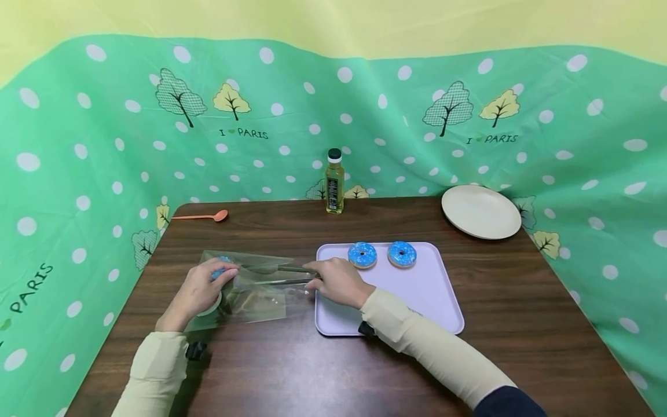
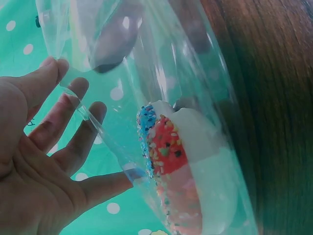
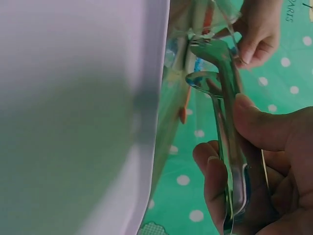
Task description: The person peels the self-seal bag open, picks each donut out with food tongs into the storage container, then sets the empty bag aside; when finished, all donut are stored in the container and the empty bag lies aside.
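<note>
My left hand (image 1: 200, 286) pinches the edge of a clear plastic bag (image 1: 268, 310) between thumb and finger, at the left of the table. Through the plastic in the left wrist view, a blue sprinkled donut (image 2: 145, 128) and a red sprinkled donut (image 2: 168, 152) stand on edge, side by side. My right hand (image 1: 341, 281) grips metal tongs (image 3: 230, 103), one tip forked and the other spoon-shaped. The tongs point left, their tips apart at the bag; nothing shows between them. Beneath my right hand lies a lilac tray (image 1: 427, 295) with two blue donuts (image 1: 362, 255) near its back edge.
An oil bottle (image 1: 334, 182) with a black cap stands at the back middle. Back left lies an orange spoon (image 1: 219, 216). A white plate (image 1: 482, 212) sits at the back right corner. Patterned green cloth (image 1: 292, 116) hangs behind and beside the wooden table (image 1: 292, 370).
</note>
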`<action>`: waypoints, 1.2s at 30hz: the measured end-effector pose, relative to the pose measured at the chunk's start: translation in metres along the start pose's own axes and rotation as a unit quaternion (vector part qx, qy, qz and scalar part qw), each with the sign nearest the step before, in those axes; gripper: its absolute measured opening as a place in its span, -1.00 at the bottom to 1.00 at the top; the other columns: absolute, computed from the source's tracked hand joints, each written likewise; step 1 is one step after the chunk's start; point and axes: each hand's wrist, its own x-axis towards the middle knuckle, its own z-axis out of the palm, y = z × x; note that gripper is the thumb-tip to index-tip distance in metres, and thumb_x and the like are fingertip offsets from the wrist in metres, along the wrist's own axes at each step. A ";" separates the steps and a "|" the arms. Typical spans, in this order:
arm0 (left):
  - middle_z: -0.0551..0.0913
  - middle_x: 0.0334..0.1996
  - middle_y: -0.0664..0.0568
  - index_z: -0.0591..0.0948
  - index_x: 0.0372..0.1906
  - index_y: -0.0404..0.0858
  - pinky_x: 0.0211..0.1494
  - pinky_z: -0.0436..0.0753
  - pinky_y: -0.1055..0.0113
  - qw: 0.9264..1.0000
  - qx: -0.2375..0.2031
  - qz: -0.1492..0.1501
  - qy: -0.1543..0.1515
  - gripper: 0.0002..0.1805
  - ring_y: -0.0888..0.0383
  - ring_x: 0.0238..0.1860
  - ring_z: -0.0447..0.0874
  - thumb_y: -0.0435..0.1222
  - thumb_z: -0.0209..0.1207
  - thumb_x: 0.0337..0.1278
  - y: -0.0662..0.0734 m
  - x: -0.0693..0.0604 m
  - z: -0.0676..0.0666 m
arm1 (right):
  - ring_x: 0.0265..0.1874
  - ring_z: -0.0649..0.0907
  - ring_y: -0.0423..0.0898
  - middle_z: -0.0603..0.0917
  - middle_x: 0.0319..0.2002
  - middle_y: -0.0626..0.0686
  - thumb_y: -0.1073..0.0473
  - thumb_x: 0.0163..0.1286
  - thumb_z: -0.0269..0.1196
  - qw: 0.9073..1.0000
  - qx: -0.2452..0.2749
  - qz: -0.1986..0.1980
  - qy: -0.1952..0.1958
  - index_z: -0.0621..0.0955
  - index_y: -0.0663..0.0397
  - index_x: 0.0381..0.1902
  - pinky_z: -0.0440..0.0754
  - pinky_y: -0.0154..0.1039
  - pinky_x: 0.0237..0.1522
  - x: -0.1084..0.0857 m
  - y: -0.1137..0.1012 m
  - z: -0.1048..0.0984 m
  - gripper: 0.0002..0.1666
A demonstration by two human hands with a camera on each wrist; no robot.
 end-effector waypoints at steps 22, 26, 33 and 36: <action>0.67 0.02 -0.10 0.73 0.02 -0.27 0.14 0.55 -0.17 1.000 -0.010 0.016 0.014 -0.67 -0.15 0.09 0.62 -0.14 0.11 0.50 0.003 0.003 -0.001 | -0.75 0.41 -0.35 0.59 -0.64 -0.15 0.04 0.33 0.42 1.000 0.010 0.007 -0.018 0.64 0.08 0.23 0.65 -0.20 -0.26 0.042 -0.004 0.034 -0.45; 0.68 -0.01 -0.08 0.74 -0.01 -0.26 0.11 0.57 -0.14 0.999 -0.010 0.025 0.020 -0.70 -0.12 0.05 0.64 -0.17 0.11 0.50 0.003 0.004 -0.002 | -0.73 0.45 -0.35 0.48 -0.70 -0.25 0.01 0.34 0.41 1.000 0.010 0.007 -0.023 0.64 0.07 0.24 0.61 -0.25 -0.33 0.046 -0.007 0.035 -0.44; 0.67 0.00 -0.09 0.74 -0.02 -0.23 0.13 0.55 -0.16 1.000 -0.013 0.018 0.021 -0.70 -0.14 0.08 0.63 -0.14 0.12 0.49 0.001 0.003 -0.003 | -0.77 0.42 -0.35 0.60 -0.60 -0.15 0.03 0.38 0.37 1.000 0.014 0.002 -0.023 0.65 0.06 0.23 0.54 -0.32 -0.44 0.050 -0.011 0.034 -0.49; 0.68 0.00 -0.07 0.74 -0.03 -0.23 0.13 0.55 -0.15 0.999 -0.013 0.018 0.023 -0.70 -0.13 0.08 0.63 -0.14 0.12 0.49 -0.001 0.002 -0.002 | -0.77 0.46 -0.32 0.73 -0.46 -0.08 0.05 0.39 0.36 1.000 0.010 0.001 -0.020 0.65 0.05 0.22 0.52 -0.31 -0.46 0.049 -0.012 0.033 -0.52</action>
